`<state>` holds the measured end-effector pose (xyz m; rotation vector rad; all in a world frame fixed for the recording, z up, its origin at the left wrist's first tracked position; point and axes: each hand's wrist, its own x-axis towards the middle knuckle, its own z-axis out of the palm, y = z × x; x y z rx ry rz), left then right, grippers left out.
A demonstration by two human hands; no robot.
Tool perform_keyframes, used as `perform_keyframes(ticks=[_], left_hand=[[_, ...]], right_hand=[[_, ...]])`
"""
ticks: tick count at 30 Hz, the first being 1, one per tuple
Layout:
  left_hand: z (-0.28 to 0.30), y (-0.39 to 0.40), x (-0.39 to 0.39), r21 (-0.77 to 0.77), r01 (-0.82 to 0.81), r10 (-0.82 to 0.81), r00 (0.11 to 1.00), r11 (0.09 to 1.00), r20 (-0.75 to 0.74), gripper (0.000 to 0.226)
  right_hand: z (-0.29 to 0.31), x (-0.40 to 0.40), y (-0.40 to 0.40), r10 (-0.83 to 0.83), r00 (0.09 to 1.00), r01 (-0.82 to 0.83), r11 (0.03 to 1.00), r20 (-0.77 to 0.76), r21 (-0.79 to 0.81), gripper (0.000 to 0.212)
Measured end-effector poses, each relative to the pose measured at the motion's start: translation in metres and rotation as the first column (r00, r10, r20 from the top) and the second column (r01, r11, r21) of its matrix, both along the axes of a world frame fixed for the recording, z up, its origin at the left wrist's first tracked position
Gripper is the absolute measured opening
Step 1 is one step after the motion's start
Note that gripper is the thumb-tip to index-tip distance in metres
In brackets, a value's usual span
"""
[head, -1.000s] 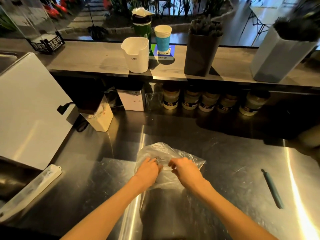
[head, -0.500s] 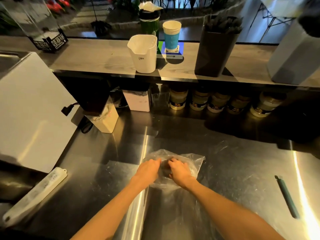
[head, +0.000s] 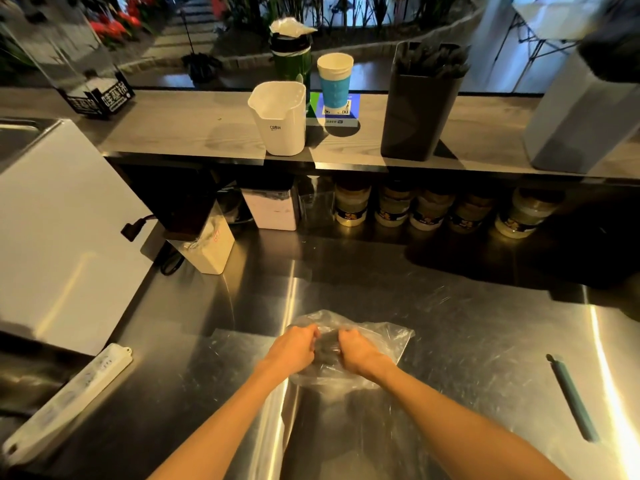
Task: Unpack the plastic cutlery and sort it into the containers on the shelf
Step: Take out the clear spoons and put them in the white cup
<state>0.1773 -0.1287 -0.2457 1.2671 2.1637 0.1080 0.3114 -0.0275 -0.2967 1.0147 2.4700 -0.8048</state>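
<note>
On the shelf [head: 194, 133] a white container [head: 280, 121] reads "CRBW"; left hand [head: 294, 349] and right hand [head: 358, 351] apparently pinch the plastic bag [head: 384, 341].

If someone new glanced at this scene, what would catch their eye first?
Both hands, left hand and right hand, gripping a clear plastic bag on the steel counter at centre. Above, on the shelf, stand a white container and a black container of dark cutlery.

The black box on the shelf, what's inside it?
Dark cutlery ends poke out of the black box. Its walls hide everything lower down.
</note>
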Motion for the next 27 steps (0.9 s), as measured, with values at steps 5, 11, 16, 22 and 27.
perform_keyframes(ticks=[5,11,16,22,27], left_hand=[[0.001,-0.002,0.006,-0.003,-0.049,0.050,0.997,0.999,0.058,0.035],[0.003,-0.008,0.010,0.007,-0.074,0.074,0.995,0.997,0.070,0.034],[0.004,-0.011,0.010,0.077,-0.108,0.106,0.994,0.991,0.036,0.032],[0.021,-0.007,0.009,0.211,-0.325,0.272,0.931,0.922,0.242,0.022],[0.079,0.005,0.032,0.249,-0.612,0.266,0.625,0.751,0.734,0.026]], right_hand=[[0.004,0.008,0.001,-0.075,0.993,0.064,0.991,-0.089,-0.119,0.035],[0.012,0.010,-0.010,-0.114,0.967,0.085,0.987,-0.226,-0.133,0.025],[0.026,0.015,-0.009,0.030,0.976,-0.024,0.999,-0.217,0.029,0.023],[0.078,0.044,0.010,-0.066,0.916,0.091,0.995,-0.395,0.044,0.030],[0.106,0.064,0.020,-0.477,0.692,0.296,0.872,-0.542,-0.390,0.018]])
